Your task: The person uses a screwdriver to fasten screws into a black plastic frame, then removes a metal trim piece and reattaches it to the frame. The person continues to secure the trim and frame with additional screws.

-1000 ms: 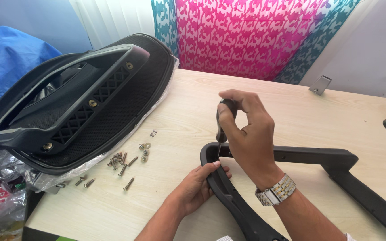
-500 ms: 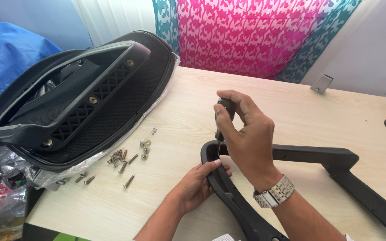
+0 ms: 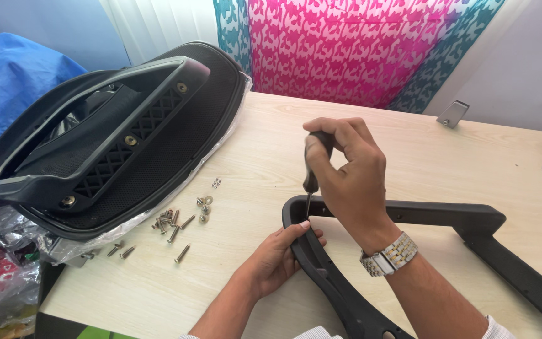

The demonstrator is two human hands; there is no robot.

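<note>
A screwdriver (image 3: 310,179) is gripped by the right hand (image 3: 346,176) over the frame (image 3: 446,216) steadied by the left hand (image 3: 280,254), while many screws (image 3: 177,226) lie unused on the surface (image 3: 246,157).

Silver-and-gold wristwatch (image 3: 389,254), white cuffs (image 3: 495,328)

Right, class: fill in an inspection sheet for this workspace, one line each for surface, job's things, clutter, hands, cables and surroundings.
Surface: pale wood-grain table with a round hole at its right edge.
Job's things: black plastic frame; screwdriver upright, tip at the frame's corner.
Clutter: loose screws; black chair seat lying upside down on clear plastic wrap.
Hands: right hand grips the screwdriver, wristwatch on that wrist; left hand steadies the frame.
Cables: nothing seen.
Surroundings: pink and teal patterned cloth, blue sheet, white wall.
</note>
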